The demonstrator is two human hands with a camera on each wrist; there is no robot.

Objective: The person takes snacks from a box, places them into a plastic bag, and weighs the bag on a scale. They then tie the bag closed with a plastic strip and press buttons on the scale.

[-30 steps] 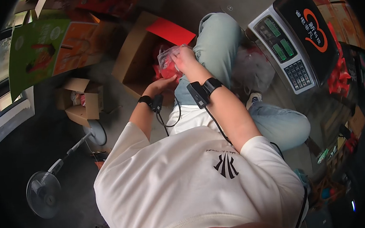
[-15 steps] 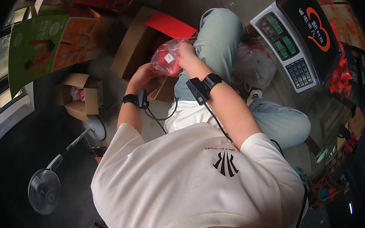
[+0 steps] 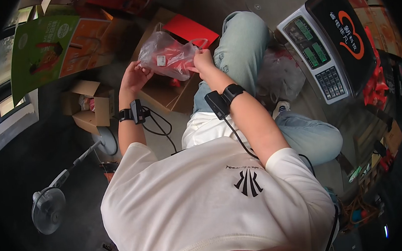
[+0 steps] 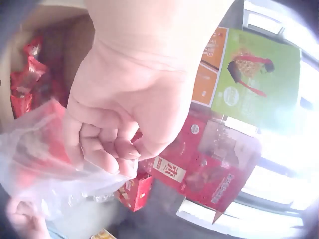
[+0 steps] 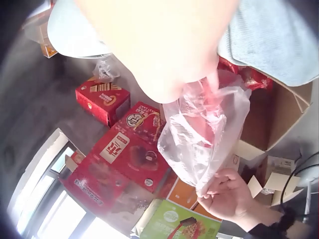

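Observation:
A clear plastic bag (image 3: 165, 51) with red packets inside and a small white label is stretched between both hands, above an open cardboard box (image 3: 170, 96). My left hand (image 3: 137, 77) pinches one end of the bag with curled fingers, seen close in the left wrist view (image 4: 112, 114). At the opposite end my right hand (image 3: 203, 62) grips the plastic beside a red strip; in the right wrist view its fingers are partly hidden behind the wrist. Red wrapped packets (image 4: 30, 74) lie in the box below the bag.
A scale (image 3: 315, 54) with lit displays stands at the right. A crumpled clear bag (image 3: 279, 75) lies beside the bent knee (image 3: 246, 33). At the left are a smaller open carton (image 3: 90, 107), a fan (image 3: 49, 210) and a green printed carton (image 3: 37, 53). Red gift boxes (image 5: 102, 102) stand beyond.
The bag has risen out of the box and spread out between the hands. My left hand has moved left and away from my right hand, which stays near the knee.

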